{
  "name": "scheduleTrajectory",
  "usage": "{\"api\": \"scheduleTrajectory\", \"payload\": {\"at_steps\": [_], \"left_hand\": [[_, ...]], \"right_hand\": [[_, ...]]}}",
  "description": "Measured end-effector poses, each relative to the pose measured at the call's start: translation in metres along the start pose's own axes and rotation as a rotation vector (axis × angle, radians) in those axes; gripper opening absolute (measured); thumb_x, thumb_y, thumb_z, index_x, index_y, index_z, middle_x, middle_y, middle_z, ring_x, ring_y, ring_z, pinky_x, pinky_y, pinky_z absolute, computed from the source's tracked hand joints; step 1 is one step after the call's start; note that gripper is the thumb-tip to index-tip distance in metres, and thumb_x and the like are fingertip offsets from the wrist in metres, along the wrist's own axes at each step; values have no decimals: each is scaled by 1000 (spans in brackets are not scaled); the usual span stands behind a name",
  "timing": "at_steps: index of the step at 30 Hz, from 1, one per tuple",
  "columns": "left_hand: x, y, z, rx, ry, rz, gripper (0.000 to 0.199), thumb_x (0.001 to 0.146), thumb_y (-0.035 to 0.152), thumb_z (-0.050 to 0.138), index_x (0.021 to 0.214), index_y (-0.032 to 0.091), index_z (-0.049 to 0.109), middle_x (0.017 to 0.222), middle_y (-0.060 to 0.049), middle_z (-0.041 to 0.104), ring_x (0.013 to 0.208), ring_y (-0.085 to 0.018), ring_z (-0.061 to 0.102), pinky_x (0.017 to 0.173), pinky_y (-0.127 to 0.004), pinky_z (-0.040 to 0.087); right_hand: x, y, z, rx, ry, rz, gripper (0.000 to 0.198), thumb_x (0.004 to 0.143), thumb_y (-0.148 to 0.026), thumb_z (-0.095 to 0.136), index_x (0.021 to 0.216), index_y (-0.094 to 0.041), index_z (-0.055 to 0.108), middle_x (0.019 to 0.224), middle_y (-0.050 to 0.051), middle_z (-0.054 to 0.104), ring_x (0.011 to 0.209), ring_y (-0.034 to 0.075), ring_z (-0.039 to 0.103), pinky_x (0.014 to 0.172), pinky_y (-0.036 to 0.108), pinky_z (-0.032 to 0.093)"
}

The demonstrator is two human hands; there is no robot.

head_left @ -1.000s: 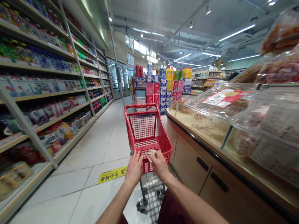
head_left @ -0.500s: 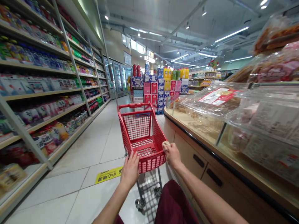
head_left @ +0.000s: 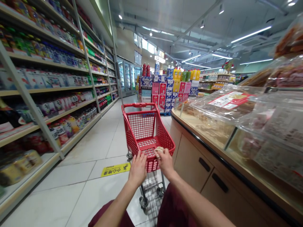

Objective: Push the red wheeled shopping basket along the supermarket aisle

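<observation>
My right hand [head_left: 165, 162] is back from the right corner of the red shopping cart [head_left: 150, 142], so its pinched whitish cloth [head_left: 158, 151] sits mid-rim, nearer my left hand [head_left: 138, 168]; those fingers, slightly spread, lie at the left corner.

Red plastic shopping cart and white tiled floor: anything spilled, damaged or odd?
No spill or damage stands out on the red plastic shopping cart or white tiled floor. Only the yellow rectangular floor sticker left of the cart looks odd: its lettering appears upside down from here, perhaps meant for the opposite direction.
</observation>
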State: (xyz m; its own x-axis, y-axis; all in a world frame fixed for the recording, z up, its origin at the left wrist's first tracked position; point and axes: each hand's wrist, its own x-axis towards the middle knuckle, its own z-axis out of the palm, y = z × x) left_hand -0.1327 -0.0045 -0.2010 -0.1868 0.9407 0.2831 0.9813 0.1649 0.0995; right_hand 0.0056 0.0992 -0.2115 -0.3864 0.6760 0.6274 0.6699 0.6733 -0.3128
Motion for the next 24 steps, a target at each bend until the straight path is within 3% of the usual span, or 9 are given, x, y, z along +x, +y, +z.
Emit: {"api": "scheduleTrajectory", "payload": {"at_steps": [2, 4, 8, 9, 13, 15, 19, 20, 24], "left_hand": [[-1, 0, 0, 8, 1, 6, 51, 74, 17, 39, 124, 13, 40, 137, -6, 33, 130, -23, 18, 106, -43, 21], [-1, 0, -1, 15, 4, 10, 50, 74, 16, 38, 124, 14, 40, 137, -6, 33, 130, -22, 19, 106, -43, 21], [-2, 5, -3, 10, 14, -11, 49, 73, 14, 38, 122, 12, 43, 136, -7, 35, 129, -23, 20, 106, -42, 21], [-2, 7, -3, 5, 19, -15, 49, 73, 15, 39, 122, 11, 43, 136, -7, 35, 129, -23, 20, 106, -42, 21], [-2, 12, 0, -6, 36, -8, 48, 75, 17, 39, 122, 11, 43, 136, -6, 34, 129, -24, 19, 106, -41, 22], [-3, 11, -1, -1, 35, 6, 48, 74, 16, 39, 122, 13, 44, 136, -6, 34, 129, -23, 20, 105, -41, 23], [-5, 12, -3, 10, 30, 4, 48, 73, 14, 39, 120, 12, 45, 135, -7, 36, 128, -23, 22, 105, -42, 23], [-5, 13, -3, 16, 31, -1, 48, 73, 14, 39, 120, 11, 45, 135, -7, 37, 128, -24, 22, 105, -42, 24], [-8, 10, -5, 55, 35, 12, 49, 73, 15, 39, 122, 12, 43, 135, -7, 36, 129, -23, 22, 105, -42, 24]], "right_hand": [[-6, -12, 4, 51, -99, -143, 20, 78, -23, 50, 93, -27, 63, 86, 4, 51, 72, 13, 52, 63, 21, 42], [-7, -10, -1, 38, -193, -153, 23, 78, -23, 51, 98, -28, 62, 87, 2, 51, 74, 12, 52, 65, 20, 41], [0, 9, -17, -56, -192, 201, 26, 80, -23, 46, 101, -27, 60, 91, 2, 48, 69, 9, 52, 61, 19, 40], [0, 8, -18, -53, -179, 237, 27, 80, -22, 46, 101, -27, 60, 93, 3, 48, 70, 10, 53, 62, 20, 40], [-2, -10, -13, 52, -265, 10, 27, 77, -21, 50, 102, -29, 59, 97, 3, 49, 78, 13, 55, 68, 21, 41], [2, -6, -17, 48, -323, -15, 27, 77, -24, 51, 102, -30, 59, 95, 2, 49, 78, 13, 55, 68, 21, 41], [8, 11, -28, -61, -267, 287, 25, 81, -27, 45, 101, -27, 59, 96, 4, 49, 72, 13, 56, 63, 23, 42], [6, 8, -26, -56, -245, 306, 25, 81, -26, 44, 100, -26, 60, 97, 5, 48, 73, 13, 56, 64, 23, 42], [-9, -19, -14, 83, -281, 16, 30, 77, -21, 48, 104, -30, 57, 100, 3, 49, 83, 13, 55, 72, 21, 41]]}}
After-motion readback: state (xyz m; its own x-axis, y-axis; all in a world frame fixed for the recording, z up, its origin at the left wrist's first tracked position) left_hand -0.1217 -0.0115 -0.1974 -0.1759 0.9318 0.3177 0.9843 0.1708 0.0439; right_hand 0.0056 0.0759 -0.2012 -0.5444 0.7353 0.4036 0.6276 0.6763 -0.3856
